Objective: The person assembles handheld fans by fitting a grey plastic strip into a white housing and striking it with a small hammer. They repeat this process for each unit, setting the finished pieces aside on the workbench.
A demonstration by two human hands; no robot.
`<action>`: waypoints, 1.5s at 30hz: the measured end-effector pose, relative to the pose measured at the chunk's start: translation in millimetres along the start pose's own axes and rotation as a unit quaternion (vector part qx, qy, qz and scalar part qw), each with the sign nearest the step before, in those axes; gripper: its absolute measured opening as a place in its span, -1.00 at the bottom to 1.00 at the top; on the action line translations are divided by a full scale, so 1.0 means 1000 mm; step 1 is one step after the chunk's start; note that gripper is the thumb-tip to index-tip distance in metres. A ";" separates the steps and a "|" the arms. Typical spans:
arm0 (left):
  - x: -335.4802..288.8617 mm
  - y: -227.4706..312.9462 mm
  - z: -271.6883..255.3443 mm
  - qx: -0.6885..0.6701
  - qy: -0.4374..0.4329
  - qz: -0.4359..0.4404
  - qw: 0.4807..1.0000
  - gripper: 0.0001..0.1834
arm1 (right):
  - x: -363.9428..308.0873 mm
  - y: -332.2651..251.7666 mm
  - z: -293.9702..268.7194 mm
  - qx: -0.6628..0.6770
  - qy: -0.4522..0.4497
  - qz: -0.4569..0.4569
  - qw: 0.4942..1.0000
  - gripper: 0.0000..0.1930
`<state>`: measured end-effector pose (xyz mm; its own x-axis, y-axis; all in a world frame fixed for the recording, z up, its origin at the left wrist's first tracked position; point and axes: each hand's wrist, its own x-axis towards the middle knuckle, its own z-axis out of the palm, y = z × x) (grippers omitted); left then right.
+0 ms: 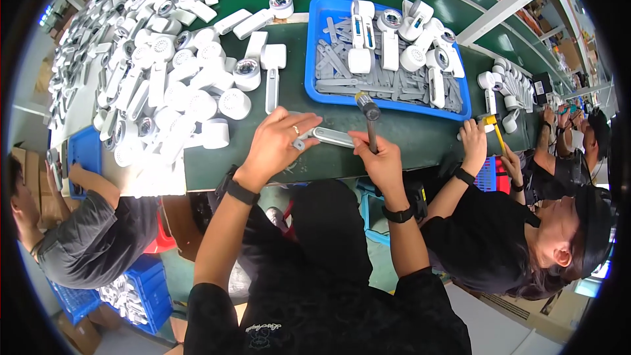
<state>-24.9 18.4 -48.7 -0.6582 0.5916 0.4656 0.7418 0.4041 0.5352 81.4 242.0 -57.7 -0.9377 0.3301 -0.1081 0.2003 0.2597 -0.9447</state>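
My left hand [279, 141] is closed on one end of a white plastic handle piece [333, 137], held low over the green table's front part. A small grey strip [300, 144] shows by the left fingertips; whether it is pinched or only touched is unclear. The fingers of my right hand [381, 161] wrap round the shaft of a hammer [369, 110], its head pointing up and away from me. My right fingertips also touch the right end of the handle piece. The round head of that piece is hidden behind my left hand, if it has one.
A blue tray [388, 106] beyond my hands bears grey strips [334, 59] and several round-headed white parts. White parts [167, 85] are heaped at the left. Co-workers sit on both sides; the right one's hand [473, 141] is close to the tray, near a yellow hammer [494, 128].
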 end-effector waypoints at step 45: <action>0.023 -0.017 0.006 0.115 -0.103 0.229 0.961 -0.73 | 0.014 -0.001 0.000 -0.030 -0.019 0.027 0.999 -0.77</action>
<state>-51.5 29.0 -51.1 -0.2347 0.8600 0.4530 0.9719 0.1985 0.1266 67.6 246.3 -58.0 -0.9347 0.3114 -0.1716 0.2670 0.2963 -0.9170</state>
